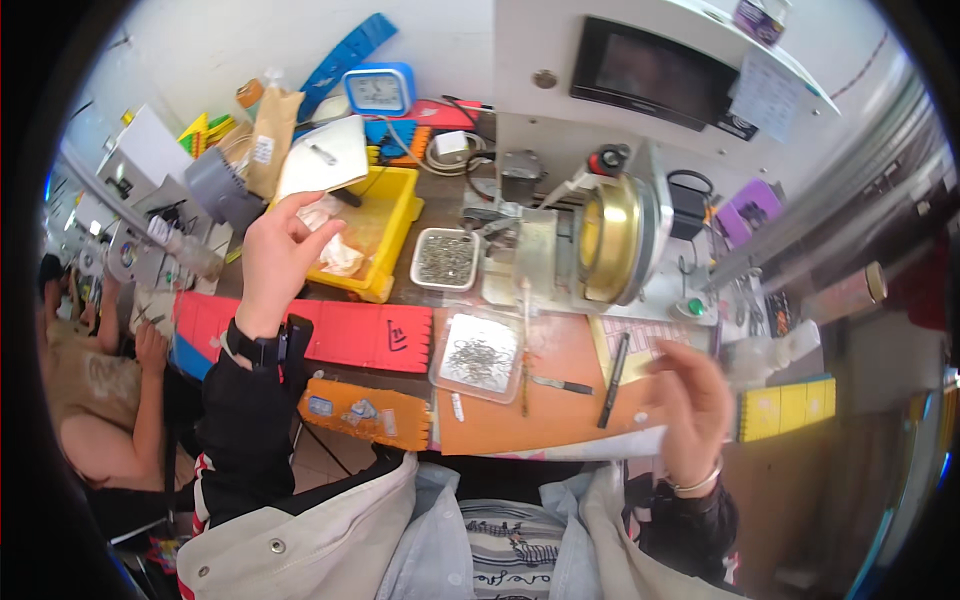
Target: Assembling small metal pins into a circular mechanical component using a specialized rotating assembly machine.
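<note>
My left hand (283,252), with a dark watch on the wrist, is raised in front of a yellow plastic bin (392,245). Its fingers are curled, the thumb apart from them, and nothing shows between them. Just beyond the fingertips is a white pad (335,158) with a small metal piece on it; whether they touch is unclear. Crumpled white material (340,258) lies in the bin. My right hand (692,410) is smeared by motion above the bench's right side, near a black pen (614,380). A clear tray (478,350) of small metal pieces sits between my hands.
A white tub (445,260) of small metal parts stands before a machine with a brass-coloured wheel (608,240). A small knife (562,385) lies on the orange mat (480,425). Red panels (340,335) run along the left. Another person (105,400) sits at far left.
</note>
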### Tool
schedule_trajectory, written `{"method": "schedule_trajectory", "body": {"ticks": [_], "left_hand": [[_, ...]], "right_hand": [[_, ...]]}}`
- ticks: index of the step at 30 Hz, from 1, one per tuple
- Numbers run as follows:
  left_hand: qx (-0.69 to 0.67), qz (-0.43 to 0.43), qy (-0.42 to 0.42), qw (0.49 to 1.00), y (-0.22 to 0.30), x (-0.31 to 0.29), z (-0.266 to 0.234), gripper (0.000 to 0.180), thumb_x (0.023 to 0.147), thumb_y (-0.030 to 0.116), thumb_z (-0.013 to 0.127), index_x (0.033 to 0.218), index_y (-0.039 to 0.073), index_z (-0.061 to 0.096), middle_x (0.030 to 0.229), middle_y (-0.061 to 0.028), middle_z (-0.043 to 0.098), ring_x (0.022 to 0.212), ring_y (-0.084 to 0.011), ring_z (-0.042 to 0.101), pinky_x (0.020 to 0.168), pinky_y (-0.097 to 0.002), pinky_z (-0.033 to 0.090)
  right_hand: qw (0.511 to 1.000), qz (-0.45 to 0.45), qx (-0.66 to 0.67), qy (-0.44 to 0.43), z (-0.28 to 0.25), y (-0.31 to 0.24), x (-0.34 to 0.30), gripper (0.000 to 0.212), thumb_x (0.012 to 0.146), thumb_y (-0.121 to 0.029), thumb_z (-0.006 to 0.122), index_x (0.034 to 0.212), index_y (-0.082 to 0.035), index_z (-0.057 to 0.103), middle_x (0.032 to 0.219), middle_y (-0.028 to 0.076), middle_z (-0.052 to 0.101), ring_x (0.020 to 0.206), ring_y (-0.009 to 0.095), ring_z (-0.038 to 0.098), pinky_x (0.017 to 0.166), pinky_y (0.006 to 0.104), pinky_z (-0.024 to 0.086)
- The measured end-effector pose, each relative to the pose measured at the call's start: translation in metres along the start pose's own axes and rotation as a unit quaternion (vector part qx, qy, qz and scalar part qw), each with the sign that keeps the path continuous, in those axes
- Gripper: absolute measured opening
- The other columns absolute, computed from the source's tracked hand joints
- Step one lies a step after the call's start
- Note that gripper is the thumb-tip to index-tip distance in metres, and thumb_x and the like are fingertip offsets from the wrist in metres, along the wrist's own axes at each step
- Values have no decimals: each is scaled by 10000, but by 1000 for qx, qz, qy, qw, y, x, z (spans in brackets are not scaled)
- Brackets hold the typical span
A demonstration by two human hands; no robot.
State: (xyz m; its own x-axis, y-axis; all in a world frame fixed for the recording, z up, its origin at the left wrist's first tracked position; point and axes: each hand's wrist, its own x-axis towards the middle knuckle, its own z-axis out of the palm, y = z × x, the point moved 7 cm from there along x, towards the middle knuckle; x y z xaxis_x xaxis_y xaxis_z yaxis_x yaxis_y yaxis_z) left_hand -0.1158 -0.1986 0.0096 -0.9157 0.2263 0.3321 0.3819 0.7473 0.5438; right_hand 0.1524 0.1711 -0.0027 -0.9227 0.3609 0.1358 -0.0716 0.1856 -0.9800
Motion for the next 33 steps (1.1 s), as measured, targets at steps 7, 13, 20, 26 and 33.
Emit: {"method": "schedule_trajectory", "body": {"ticks": [7,13,20,26,33], "left_hand": [[-237,42,-190,952,102,-45,84,174,945,41,652,1115,30,623,773,-47,664,549,-85,593,497,-225,453],[-497,-226,-336,767,101,-73,166,257,1062,255,511,1061,17,607,809,-58,671,559,-109,598,499,-236,444],[-702,-349,-303,542,105,-65,195,325,1080,346,466,1126,50,593,862,-32,653,708,-107,581,607,-247,447],[-725,-342,-299,518,85,-56,216,232,1049,289,550,1087,77,639,866,-4,650,702,-80,548,603,-232,417],[-518,-141,-61,842,88,-23,156,100,975,138,635,989,47,675,970,-45,683,849,-121,613,698,-269,462]], "right_hand": [[952,137,186,-198,114,16,45,424,1032,-169,552,1412,-11,450,1023,52,646,673,53,548,598,204,433],[937,123,325,40,140,39,94,245,1048,-223,551,1174,-16,518,879,12,562,602,45,487,522,201,377],[943,52,306,118,140,47,112,148,1047,-170,546,1054,-25,517,818,-6,514,591,40,454,520,208,365],[967,-31,209,142,136,47,116,120,1050,-138,524,1009,-31,488,795,-8,501,554,32,419,475,207,333],[946,-2,294,134,141,47,114,114,1053,-139,507,993,-45,482,758,-21,447,550,42,377,484,225,322]]}}
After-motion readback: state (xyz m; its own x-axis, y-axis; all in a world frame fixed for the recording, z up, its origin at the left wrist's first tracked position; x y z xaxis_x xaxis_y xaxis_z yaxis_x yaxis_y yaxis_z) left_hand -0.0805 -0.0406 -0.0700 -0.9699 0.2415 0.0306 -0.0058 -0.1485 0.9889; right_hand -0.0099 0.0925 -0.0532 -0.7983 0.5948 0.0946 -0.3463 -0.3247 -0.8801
